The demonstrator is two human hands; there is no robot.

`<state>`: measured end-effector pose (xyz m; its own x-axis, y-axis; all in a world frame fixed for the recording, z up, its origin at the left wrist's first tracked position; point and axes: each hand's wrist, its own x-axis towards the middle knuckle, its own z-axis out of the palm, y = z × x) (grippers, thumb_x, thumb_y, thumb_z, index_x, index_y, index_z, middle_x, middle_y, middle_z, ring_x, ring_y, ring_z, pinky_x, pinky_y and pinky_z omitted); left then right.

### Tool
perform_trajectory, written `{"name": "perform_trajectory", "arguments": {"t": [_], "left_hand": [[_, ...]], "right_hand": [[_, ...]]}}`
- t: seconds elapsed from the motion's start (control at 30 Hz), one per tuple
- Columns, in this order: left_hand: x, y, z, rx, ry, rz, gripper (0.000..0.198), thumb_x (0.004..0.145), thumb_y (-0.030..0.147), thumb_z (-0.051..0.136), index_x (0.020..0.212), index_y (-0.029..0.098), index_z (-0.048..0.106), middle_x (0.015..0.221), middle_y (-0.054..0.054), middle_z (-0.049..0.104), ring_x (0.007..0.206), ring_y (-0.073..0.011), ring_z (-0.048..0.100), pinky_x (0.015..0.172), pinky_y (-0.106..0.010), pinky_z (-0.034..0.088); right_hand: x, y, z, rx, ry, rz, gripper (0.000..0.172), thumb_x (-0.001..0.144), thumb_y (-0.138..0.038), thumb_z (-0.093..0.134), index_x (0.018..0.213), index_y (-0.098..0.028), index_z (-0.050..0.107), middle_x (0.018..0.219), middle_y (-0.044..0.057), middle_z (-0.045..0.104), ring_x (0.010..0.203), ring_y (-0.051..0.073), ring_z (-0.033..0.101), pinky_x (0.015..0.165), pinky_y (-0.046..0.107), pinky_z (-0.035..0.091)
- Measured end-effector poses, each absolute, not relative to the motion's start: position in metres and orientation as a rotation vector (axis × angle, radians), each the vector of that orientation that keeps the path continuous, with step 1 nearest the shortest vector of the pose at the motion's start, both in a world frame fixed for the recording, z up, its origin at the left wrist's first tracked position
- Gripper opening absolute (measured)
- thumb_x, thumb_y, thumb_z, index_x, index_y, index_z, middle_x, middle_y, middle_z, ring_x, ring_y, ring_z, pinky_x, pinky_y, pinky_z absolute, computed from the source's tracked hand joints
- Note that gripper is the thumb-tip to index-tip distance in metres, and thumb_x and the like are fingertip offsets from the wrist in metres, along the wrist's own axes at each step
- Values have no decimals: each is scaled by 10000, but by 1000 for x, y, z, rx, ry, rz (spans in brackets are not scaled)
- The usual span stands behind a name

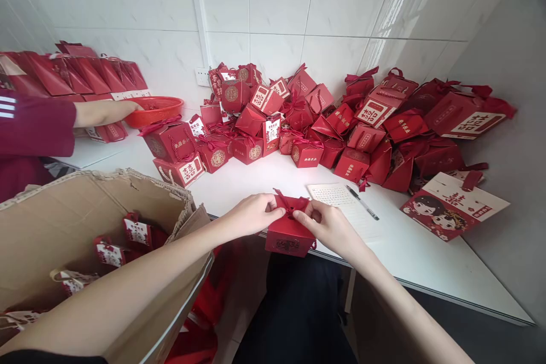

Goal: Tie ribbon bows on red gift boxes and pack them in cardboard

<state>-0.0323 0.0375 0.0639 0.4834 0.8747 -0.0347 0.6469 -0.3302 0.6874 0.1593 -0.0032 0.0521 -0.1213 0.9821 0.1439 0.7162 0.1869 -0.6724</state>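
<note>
- At the near edge of the desk [409, 256], the red box [289, 237] stands upright.
- left hand [251, 214] and right hand [330, 227] pinch its ribbon [292, 202] from either side.

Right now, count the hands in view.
3: the left hand and right hand pinch the red box at its top; a co-worker's hand is at the red basket, far left.

Bright, even lighting; glare streaks on glossy wall tiles [398, 8]; soft shadow beneath desk [409, 256]; wide-angle bending at edges; sharp focus centrally.
</note>
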Motion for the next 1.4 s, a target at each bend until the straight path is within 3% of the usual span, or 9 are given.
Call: {"name": "perform_trajectory", "arguments": {"t": [0.17,0.37,0.77,0.93,1.13,1.4], "left_hand": [[-32,45,62,1828,1051,427,351,759,500,467,665,164,499,602,34,498,554,-114,464,539,-233,334],[-33,48,68,1567,962,362,320,711,464,537,704,146,498,678,15,499,620,-113,479,611,-257,363],[-39,55,68,1838,896,248,330,738,472,511,651,159,454,634,50,397,576,-89,345,554,-222,279],[-39,56,65,1774,920,290,331,735,478,528,682,152,508,675,33,460,623,-102,400,589,-225,312],[-37,55,64,1664,884,309,308,727,452,562,708,144,558,689,22,512,647,-110,451,606,-232,335],[-36,55,61,1571,937,387,303,711,443,592,739,142,590,748,1,591,708,-126,531,661,-255,378]], "right_hand": [[164,7,45,-1471,-1843,778,316,798,-456,452,607,-205,474,535,-37,445,515,123,404,512,246,309],[172,12,41,-1301,-1603,1146,358,749,-506,524,605,-185,458,589,-32,465,568,115,426,583,246,339],[185,17,34,-1139,-1390,1527,342,679,-487,655,679,-159,555,744,31,578,688,127,497,705,267,406],[186,12,39,-1233,-1551,1356,411,726,-564,568,649,-161,542,642,-7,504,618,114,451,635,254,371],[182,-1,49,-1498,-1778,1046,493,756,-643,441,578,-183,446,535,-51,318,518,101,304,523,255,250],[179,2,50,-1373,-1716,1179,356,744,-518,530,626,-191,452,610,-25,459,574,114,395,560,248,300]]}}
